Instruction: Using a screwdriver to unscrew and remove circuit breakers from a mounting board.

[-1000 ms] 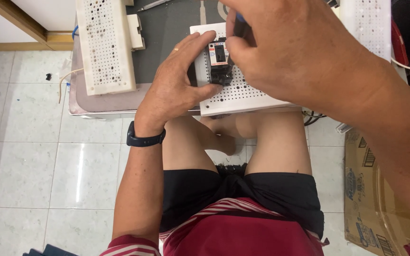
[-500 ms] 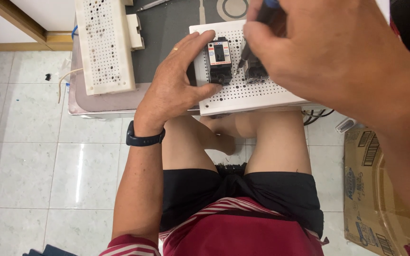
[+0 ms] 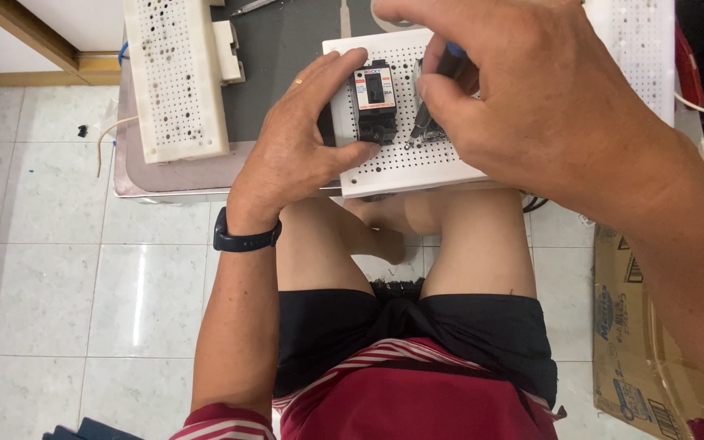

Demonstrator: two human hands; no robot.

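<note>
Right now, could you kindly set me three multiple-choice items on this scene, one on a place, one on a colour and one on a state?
1. Where does the black circuit breaker sit?
A. On the white perforated board under the hands
B. On the tiled floor
C. On the cardboard box

2. What colour is the watch on the left wrist?
A. White
B. Dark, near black
C. Yellow

3. What is the right hand doing?
A. Lying flat and empty on the table
B. Resting on a knee
C. Pinching a blue-handled tool, tip down on the board

Key:
1 A: the breaker stands on the white perforated board, with the left hand against its side.
2 B: the band shows dark against the wrist.
3 C: the fingers close round the blue-handled tool, which points down beside the breaker.
</note>
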